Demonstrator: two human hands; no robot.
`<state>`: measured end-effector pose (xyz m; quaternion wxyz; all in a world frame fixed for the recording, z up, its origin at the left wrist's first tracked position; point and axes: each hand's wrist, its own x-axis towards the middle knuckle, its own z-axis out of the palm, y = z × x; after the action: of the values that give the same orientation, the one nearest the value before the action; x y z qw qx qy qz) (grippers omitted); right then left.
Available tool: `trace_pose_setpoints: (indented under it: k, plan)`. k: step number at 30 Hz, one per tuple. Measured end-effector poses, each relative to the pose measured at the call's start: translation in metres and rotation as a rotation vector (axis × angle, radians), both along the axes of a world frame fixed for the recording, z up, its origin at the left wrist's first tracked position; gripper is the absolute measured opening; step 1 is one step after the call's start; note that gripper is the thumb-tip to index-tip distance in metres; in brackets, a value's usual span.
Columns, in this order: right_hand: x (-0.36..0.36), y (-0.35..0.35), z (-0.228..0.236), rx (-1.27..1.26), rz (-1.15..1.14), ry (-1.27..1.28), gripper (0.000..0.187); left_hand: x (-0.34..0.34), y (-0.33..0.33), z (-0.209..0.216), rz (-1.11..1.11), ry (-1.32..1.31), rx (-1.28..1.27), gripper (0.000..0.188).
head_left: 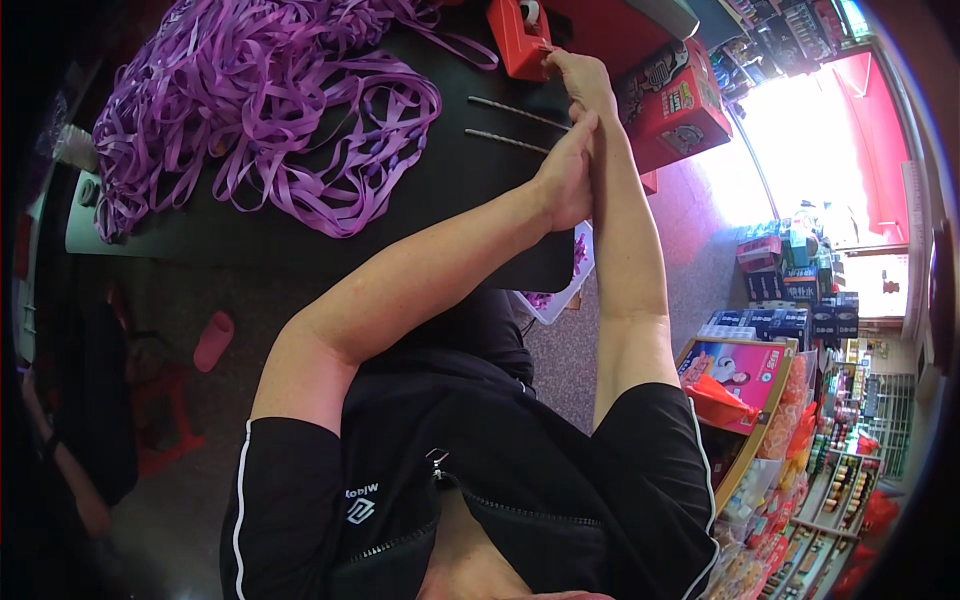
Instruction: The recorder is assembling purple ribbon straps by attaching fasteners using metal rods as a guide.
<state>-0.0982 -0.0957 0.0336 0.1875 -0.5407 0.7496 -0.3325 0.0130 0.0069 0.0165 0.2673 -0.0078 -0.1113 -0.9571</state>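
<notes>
My right hand [585,83] reaches across to the red tape dispenser [520,42] at the table's far right. Its fingertips are pinched together at the dispenser's near end; whatever they grip is too small to make out. Just below it my left hand [568,178] lies against my right wrist, the forearms meeting there. Most of its fingers are hidden, so its grip cannot be told. Two thin, twisted-looking metal rods [505,138] lie side by side on the black table [450,215], left of my hands. A large tangled heap of purple ribbon straps [270,110] covers the table's left part.
A red printed box [680,108] stands right of my right hand. Below the table edge sits a white basket [556,303] with purple pieces. Packed shop shelves [835,490] line the right side. A pink slipper [213,341] and a red stool [170,415] are on the left floor, beside another person's arm.
</notes>
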Motion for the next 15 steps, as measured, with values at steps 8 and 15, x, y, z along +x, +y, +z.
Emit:
trace_pose_setpoints:
  k: [8, 15]
  plan:
    - [-0.012, -0.021, -0.008, 0.04, -0.022, 0.354, 0.022, -0.008, -0.006, -0.006, -0.069, -0.021, 0.014, 0.053]
    - [-0.025, 0.018, -0.003, -0.003, 0.079, -0.405, 0.022, -0.013, -0.014, -0.024, -0.24, 0.283, 0.009, 0.06]
